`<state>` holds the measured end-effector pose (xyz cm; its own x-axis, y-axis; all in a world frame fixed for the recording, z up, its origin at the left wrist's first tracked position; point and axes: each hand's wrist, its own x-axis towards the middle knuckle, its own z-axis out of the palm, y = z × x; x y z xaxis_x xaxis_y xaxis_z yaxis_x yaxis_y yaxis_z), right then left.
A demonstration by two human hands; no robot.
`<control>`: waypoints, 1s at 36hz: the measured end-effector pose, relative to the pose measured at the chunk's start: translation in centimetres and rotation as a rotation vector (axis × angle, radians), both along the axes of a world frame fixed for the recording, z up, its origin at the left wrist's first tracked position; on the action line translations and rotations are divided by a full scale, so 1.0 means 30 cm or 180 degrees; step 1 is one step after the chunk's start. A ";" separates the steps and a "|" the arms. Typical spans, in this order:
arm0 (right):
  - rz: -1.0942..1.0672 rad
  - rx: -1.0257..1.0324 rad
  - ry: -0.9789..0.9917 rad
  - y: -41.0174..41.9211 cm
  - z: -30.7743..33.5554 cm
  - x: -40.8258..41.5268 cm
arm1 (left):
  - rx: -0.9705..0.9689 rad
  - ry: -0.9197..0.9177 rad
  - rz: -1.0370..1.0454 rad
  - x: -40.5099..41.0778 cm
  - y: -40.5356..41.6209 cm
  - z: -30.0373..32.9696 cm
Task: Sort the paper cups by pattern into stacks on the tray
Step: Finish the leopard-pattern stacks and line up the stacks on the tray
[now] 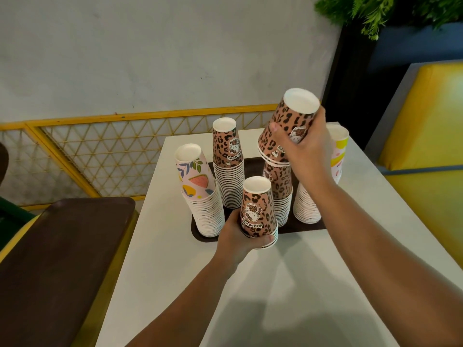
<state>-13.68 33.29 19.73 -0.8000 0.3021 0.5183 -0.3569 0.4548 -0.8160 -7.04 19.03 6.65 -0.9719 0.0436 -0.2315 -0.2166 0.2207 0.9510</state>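
Fingers (274,127) of the right hand (309,149) wrapped some leopard cups (288,126) at one o'clock over the tray (253,166); left hand (238,236) clasped another stack (259,214) (light, crushable, best held mid-wall).

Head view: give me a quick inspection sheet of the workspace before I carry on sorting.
Surface: white table, dark tray on it.
Job's things: four upside-down stacks on tray: fruit stack, yellow-pink stack, two leopard stacks.
Clutter: second dark tray on left.
Grippers: left hand grips short leopard stack; right hand grips tilted leopard cups.
Cables: nothing seen.
Surroundings: yellow mesh railing, plant, yellow seat.
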 end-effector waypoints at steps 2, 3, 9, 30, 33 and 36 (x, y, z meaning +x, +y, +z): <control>0.0066 0.0012 -0.0128 -0.001 -0.035 -0.019 | 0.0006 0.0019 0.0023 0.001 -0.001 0.003; 0.0085 0.0050 -0.0203 -0.002 -0.057 -0.026 | 0.0005 0.0034 0.0034 0.000 -0.003 0.005; 0.0198 0.0311 -0.0596 0.007 -0.178 -0.035 | 0.0161 0.0042 0.0053 -0.002 -0.014 0.005; 0.1054 0.0490 -0.1123 -0.061 -0.277 0.164 | 0.0252 0.0544 -0.0203 -0.019 0.010 0.035; 0.0922 0.0353 -0.1070 -0.055 -0.271 0.157 | 0.0179 0.0540 -0.0258 -0.013 0.011 0.032; 0.0815 0.0312 -0.1004 -0.052 -0.259 0.150 | 0.0063 0.0520 -0.0262 -0.014 0.016 0.030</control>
<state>-9.19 31.72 11.98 -0.9671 0.0342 0.2522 -0.2080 0.4647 -0.8607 -7.46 19.50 7.56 -0.9894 0.1275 -0.0692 -0.0410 0.2123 0.9763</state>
